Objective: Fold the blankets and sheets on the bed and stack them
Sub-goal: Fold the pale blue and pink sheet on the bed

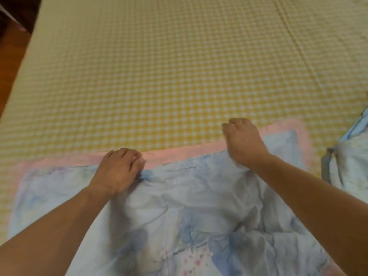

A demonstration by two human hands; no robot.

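Blue blanket half folded

Pale blue flowery blanket with pink edge (189, 206) lies on the yellow checked bed (159, 76). Left hand (117, 170) pinches its top fold. Right hand (244, 142) has curled fingers, grip unclear. Another soft blue bundle (348, 156) waits, nothing stacked yet

The floral blanket (199, 206) is soft, matt cloth, crumpled into shallow creases, with a smoother pink fabric border (179, 151). The yellow gingham bedsheet (159, 66) is matt woven cotton-like cloth. The floor (10, 56) at left looks like glossy brown wood.
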